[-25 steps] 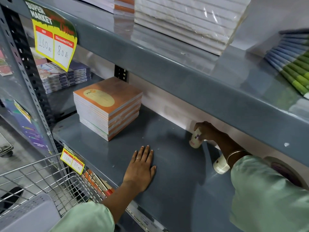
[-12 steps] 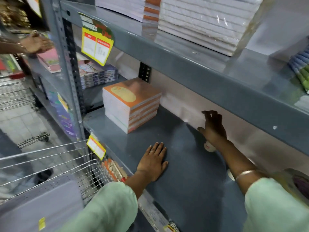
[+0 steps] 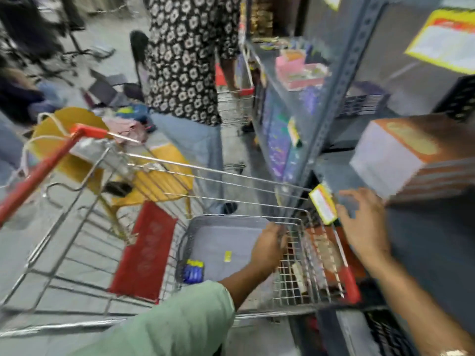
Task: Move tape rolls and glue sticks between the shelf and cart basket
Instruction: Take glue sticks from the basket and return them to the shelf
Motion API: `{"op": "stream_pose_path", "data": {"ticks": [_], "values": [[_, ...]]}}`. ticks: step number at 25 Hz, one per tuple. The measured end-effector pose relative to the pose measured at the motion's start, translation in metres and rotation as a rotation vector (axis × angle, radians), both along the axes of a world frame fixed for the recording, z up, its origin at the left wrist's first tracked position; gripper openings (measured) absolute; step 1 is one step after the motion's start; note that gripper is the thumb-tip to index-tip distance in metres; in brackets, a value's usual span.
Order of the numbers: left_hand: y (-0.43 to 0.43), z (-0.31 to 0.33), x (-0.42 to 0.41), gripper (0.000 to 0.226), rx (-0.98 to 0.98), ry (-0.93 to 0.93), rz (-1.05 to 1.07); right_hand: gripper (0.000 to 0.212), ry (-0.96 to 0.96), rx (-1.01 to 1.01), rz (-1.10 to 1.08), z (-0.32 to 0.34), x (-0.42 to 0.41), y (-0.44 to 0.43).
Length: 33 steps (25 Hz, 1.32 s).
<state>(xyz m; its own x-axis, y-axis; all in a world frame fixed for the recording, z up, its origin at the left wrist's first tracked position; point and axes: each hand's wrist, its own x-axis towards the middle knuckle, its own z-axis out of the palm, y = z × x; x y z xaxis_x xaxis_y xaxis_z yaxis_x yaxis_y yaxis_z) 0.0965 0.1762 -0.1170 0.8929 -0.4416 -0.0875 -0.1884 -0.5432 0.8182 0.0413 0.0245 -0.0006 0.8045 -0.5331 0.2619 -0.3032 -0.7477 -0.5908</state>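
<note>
The view is blurred by motion. The wire cart basket (image 3: 231, 176) stands left of the grey shelf (image 3: 424, 240). Inside it lies a grey tray (image 3: 221, 242) with a small blue and yellow pack (image 3: 193, 273) at its near corner. My left hand (image 3: 270, 245) reaches into the basket over the tray's right side, fingers curled near the wire rim; whether it holds anything is hidden. My right hand (image 3: 365, 227) hovers at the shelf's front edge, fingers spread and empty. No tape roll or glue stick shows clearly.
A stack of orange-covered notebooks (image 3: 411, 155) sits on the shelf beyond my right hand. A yellow price tag (image 3: 323, 204) hangs on the shelf edge. A person in a patterned dress (image 3: 185, 60) stands behind the cart. The cart's red handle (image 3: 38, 173) is at left.
My view has swung left from the shelf to the cart. My left hand left the shelf surface and went into the basket. My right hand drew back from the shelf's rear to its front edge.
</note>
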Motion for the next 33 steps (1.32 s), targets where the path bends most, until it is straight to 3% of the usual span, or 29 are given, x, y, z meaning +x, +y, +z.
{"op": "stream_pose_path", "data": {"ticks": [3, 8, 12, 14, 17, 22, 25, 30, 33], "values": [[0.090, -0.061, 0.056, 0.018, 0.256, 0.193, 0.170, 0.020, 0.103, 0.124, 0.135, -0.053, 0.059, 0.064], [0.199, -0.154, 0.107, 0.020, 0.499, 0.426, 0.264, 0.017, 0.623, 0.413, 0.196, -0.180, 0.134, 0.155], [0.220, -0.203, 0.123, 0.021, 0.505, 0.530, 0.301, 0.033, 0.871, 0.483, 0.152, -0.270, 0.157, 0.212], [0.217, -0.217, 0.123, 0.027, 0.469, 0.527, 0.298, 0.008, 0.979, 0.463, 0.153, -0.298, 0.159, 0.235], [0.206, -0.238, 0.119, 0.049, 0.381, 0.497, 0.317, 0.025, 1.086, 0.418, 0.118, -0.341, 0.159, 0.260], [0.211, -0.292, 0.098, 0.015, 0.453, 0.594, 0.366, 0.026, 1.095, 0.230, 0.126, -0.370, 0.158, 0.275], [0.211, -0.302, 0.095, 0.014, 0.515, 0.557, 0.296, 0.029, 1.111, 0.256, 0.092, -0.371, 0.163, 0.272], [0.181, -0.262, 0.108, 0.028, 0.438, 0.492, 0.306, 0.028, 0.970, 0.373, 0.024, -0.340, 0.163, 0.235], [0.143, -0.216, 0.117, 0.019, 0.331, 0.441, 0.323, 0.015, 0.765, 0.460, -0.067, -0.301, 0.166, 0.193]]}}
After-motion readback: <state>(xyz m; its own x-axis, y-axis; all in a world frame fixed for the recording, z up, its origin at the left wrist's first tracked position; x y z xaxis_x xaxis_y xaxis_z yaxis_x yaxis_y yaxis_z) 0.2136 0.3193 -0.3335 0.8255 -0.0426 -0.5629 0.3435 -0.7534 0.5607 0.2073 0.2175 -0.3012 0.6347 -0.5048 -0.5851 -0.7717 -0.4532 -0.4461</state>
